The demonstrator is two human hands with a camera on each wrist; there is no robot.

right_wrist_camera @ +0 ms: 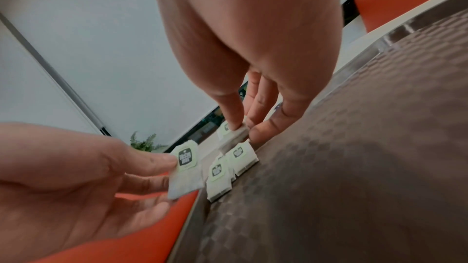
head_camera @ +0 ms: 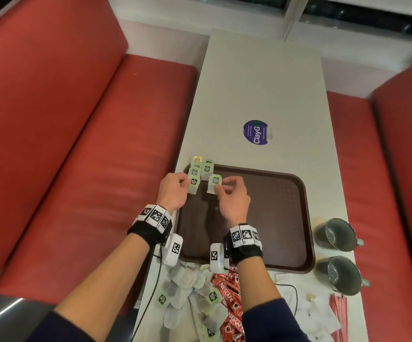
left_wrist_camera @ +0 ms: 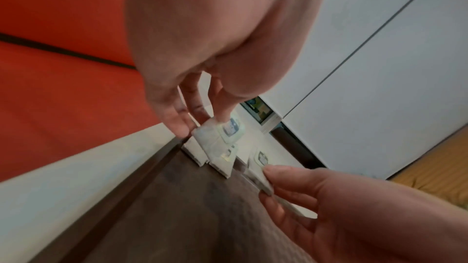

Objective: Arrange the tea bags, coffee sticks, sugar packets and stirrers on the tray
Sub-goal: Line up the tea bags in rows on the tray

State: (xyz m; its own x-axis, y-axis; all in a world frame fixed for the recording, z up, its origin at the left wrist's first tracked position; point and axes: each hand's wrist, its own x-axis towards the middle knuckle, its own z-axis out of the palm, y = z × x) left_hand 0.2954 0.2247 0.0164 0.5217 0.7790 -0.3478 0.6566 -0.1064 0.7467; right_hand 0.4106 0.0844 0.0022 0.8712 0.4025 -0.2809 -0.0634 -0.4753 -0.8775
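Now each hand's grip, left hand (head_camera: pixel 174 191) and right hand (head_camera: pixel 233 196), pinches one light white paper tea bag with green label, left one (head_camera: pixel 193 185) and right one (head_camera: pixel 214 183), at the ten o'clock corner of the dark brown plastic tray (head_camera: pixel 286 218), so a careless release may disturb the overlapping row (head_camera: pixel 201 169).

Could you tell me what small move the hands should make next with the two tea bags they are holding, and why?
Probably lower the right hand's green-tagged white tea bag onto the brown plastic tray, beside the rows already laid at its far left corner. It is pinched just above the tray, and the left hand pinches another tea bag at the neighbouring row.
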